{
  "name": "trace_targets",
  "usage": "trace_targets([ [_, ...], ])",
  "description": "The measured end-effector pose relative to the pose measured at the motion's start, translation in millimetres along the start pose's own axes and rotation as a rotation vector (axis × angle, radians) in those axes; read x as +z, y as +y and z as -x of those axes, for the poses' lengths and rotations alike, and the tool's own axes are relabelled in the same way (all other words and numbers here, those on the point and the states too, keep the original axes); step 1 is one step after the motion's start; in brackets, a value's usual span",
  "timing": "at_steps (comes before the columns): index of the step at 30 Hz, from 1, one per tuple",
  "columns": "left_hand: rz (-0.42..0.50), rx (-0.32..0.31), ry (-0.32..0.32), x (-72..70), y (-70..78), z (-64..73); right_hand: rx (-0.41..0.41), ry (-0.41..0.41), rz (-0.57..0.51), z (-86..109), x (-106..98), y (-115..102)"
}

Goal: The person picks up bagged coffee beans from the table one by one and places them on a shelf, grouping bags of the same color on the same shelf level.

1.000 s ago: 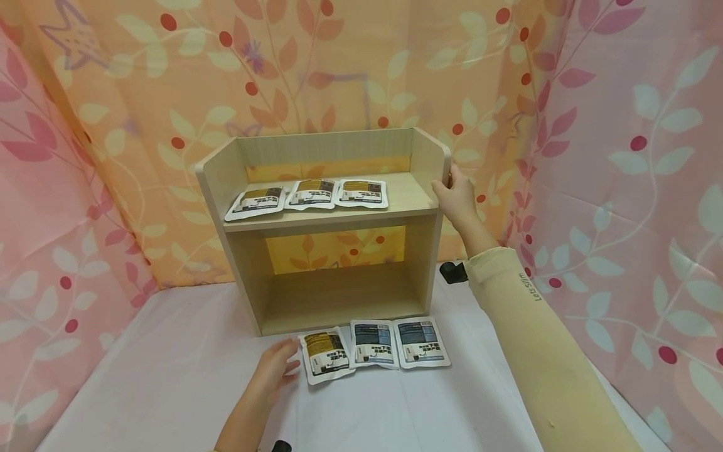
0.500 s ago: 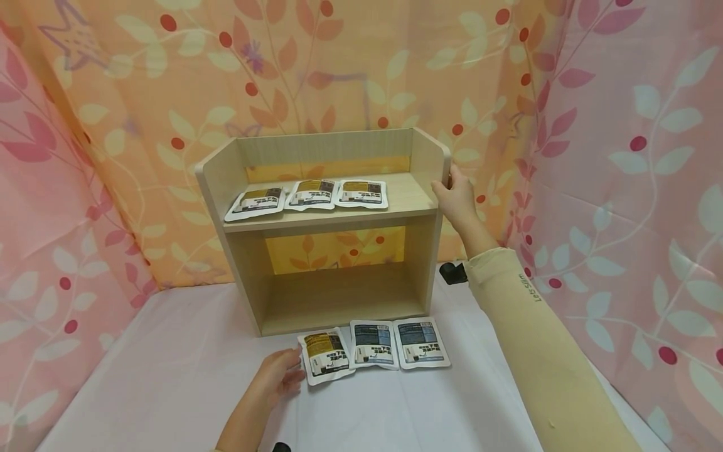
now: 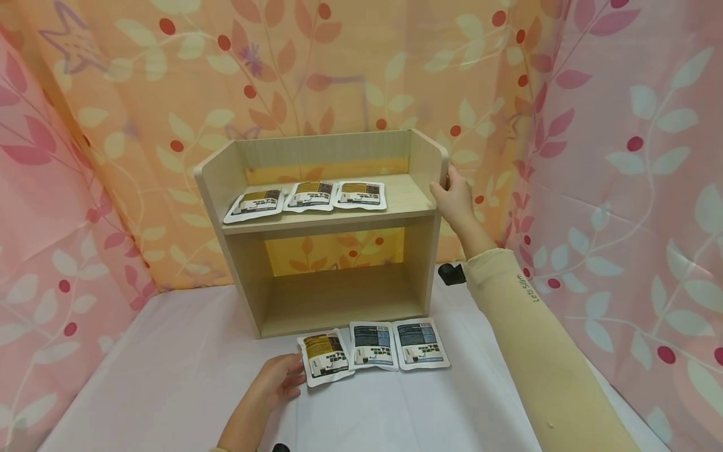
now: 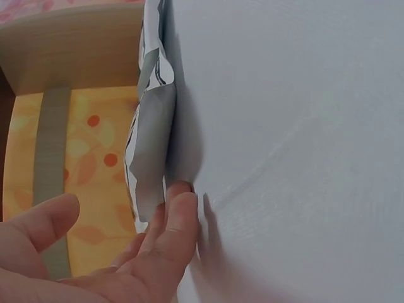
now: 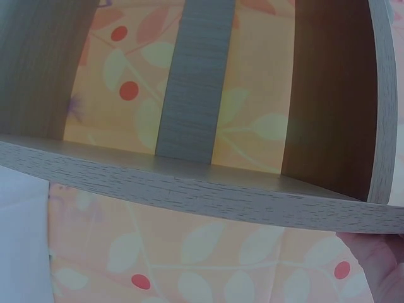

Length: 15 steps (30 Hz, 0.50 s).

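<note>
Well, starting from the left, I'm seeing three upper pouches (image 3: pixel 309 196) lying in a row along the front edge of the shelf (image 3: pixel 339 301)'s upper board, beginning at its left corner. Below, the left hand (image 3: pixel 277 380) is resting on the tabletop (image 3: pixel 169 376) at the left edge of the lower gold pouch (image 3: pixel 326 358); its fingers are lying close together, seemingly touching that edge, and the thumb is standing apart, so they're pinching nothing.

That pouch is sitting just in front of the shelf's bottom edge, nearer the left corner. I'm judging it light, soft and rather slick, its filling likely sagging when tilted. I'm favouring its left edge: fingertips under, thumb flat on top, inside the seal, since a shallow pinch could be slipping.

Beside it, two blue pouches (image 3: pixel 373 344) are lying towards the bottom right corner. Farthest right, the right hand (image 3: pixel 454 198) is gripping the shelf's side panel, thumb at the front edge; the other fingers are mostly hiding, so I'm not telling their pressure. I'm expecting the shelf to be stiff and much heavier.
</note>
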<state>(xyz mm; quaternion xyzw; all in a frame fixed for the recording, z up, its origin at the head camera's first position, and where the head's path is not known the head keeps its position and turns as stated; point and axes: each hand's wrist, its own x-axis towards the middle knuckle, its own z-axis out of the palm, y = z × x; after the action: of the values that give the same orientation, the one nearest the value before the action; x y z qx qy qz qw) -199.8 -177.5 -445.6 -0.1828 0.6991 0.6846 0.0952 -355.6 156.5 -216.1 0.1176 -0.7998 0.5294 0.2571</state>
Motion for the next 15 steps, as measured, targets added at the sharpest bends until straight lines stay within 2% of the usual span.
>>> trace_targets([
  [9,0.007,0.016,-0.012,9.4,-4.9,-5.0,-0.002,0.001,0.002,0.6,0,0],
  [15,0.024,0.004,-0.021,12.7,-6.2,-6.1,-0.008,0.002,0.0,0.2,0,1],
])
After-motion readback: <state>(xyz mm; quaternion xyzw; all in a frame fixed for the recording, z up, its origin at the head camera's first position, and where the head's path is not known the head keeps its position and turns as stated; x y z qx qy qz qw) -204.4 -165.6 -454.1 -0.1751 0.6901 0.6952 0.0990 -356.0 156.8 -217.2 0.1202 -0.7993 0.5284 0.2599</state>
